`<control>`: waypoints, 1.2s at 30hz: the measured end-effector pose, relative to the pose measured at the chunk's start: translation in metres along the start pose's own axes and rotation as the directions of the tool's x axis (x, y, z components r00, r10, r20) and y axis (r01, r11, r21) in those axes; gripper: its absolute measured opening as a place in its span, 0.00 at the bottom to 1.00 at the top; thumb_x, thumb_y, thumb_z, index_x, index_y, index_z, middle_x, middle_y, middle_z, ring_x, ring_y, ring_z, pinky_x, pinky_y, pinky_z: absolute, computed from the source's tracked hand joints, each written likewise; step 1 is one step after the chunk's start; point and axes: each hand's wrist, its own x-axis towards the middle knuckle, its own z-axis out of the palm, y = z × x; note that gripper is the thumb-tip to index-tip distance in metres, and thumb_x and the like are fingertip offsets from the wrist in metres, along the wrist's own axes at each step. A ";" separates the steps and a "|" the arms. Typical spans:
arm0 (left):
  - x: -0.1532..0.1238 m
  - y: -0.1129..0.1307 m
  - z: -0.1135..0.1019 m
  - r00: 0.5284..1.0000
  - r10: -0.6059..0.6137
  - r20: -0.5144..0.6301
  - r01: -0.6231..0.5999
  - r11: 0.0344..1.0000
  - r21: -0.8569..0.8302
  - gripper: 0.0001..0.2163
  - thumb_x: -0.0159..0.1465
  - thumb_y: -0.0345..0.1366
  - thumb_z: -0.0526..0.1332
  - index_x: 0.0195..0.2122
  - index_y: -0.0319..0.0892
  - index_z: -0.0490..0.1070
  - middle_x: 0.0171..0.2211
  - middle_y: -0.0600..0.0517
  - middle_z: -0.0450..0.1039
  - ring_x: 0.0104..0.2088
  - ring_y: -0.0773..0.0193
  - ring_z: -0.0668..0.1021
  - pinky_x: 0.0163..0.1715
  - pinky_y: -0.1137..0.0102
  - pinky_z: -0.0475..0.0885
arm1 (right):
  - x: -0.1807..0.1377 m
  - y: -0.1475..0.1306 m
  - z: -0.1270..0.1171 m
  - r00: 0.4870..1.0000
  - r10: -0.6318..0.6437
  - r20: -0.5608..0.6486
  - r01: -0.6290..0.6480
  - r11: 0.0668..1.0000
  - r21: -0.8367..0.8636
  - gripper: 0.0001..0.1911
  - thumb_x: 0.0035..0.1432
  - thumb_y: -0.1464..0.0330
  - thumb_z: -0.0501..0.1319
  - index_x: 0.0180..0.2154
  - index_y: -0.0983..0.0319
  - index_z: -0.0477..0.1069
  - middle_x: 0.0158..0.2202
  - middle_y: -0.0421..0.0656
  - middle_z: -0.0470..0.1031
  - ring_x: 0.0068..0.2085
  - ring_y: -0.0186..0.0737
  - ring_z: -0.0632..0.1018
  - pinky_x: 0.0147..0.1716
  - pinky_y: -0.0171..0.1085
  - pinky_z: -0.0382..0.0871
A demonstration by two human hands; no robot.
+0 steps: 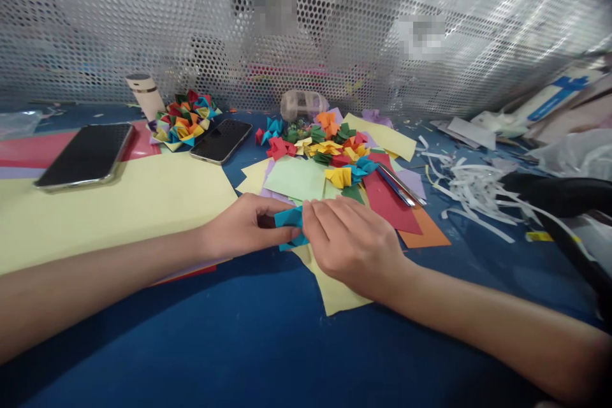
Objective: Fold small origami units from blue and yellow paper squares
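Observation:
Between my two hands is a small folded piece of blue paper (289,219), held above the table. My left hand (243,224) pinches its left side, thumb in front and fingers behind. The fingers of my right hand (356,239) are bent over its right end and cover that part. Under my right hand lies a sheet of yellow paper (337,287). Just beyond my hands are a pale green square of paper (296,178) and a pile of folded paper pieces (329,143) in several colours.
Two phones, one larger (88,153) and one smaller (222,140), lie at the left near a paper flower ball (185,120) and a white cylinder (145,97). Pens (399,186) rest on red paper (387,201). White paper strips (478,188) are heaped right. A perforated metal screen (191,19) stands behind.

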 end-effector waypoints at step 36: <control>0.001 -0.009 -0.003 0.998 -0.054 0.043 0.055 0.998 -0.035 0.09 0.62 0.38 0.61 0.32 0.37 0.76 0.22 0.57 0.68 0.22 0.72 0.66 0.20 0.78 0.61 | 0.003 0.011 0.004 0.986 -0.077 0.146 0.060 0.991 0.121 0.13 0.55 0.77 0.58 0.20 0.62 0.65 0.17 0.40 0.65 0.22 0.37 0.64 0.23 0.38 0.52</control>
